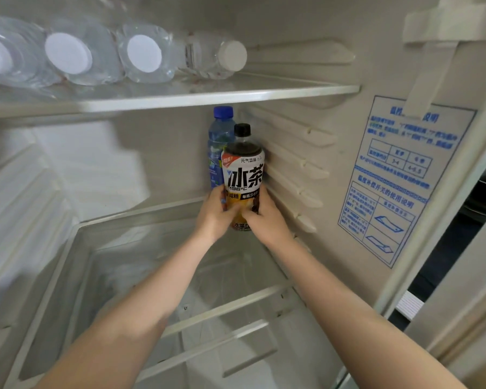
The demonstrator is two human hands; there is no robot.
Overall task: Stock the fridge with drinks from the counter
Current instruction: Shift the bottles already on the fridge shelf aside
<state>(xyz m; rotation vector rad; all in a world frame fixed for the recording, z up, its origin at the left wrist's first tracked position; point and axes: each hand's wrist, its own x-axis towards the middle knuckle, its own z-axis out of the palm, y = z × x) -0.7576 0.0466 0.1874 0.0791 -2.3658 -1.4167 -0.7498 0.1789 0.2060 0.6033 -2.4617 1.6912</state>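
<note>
Hands at work: left hand (218,211) and right hand (264,217) clasp the lower half of an upright iced tea bottle (243,169) deep inside the fridge (334,248), directly before a blue-capped water bottle (219,136). Clear water bottles (143,53) lie on the glass shelf (180,96) above.

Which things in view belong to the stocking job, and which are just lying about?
Job: tea bottle, gripped by left hand and right hand; blue-cap bottle behind it; water bottles lying on top shelf.
Just there: sticker; shelf rails.
</note>
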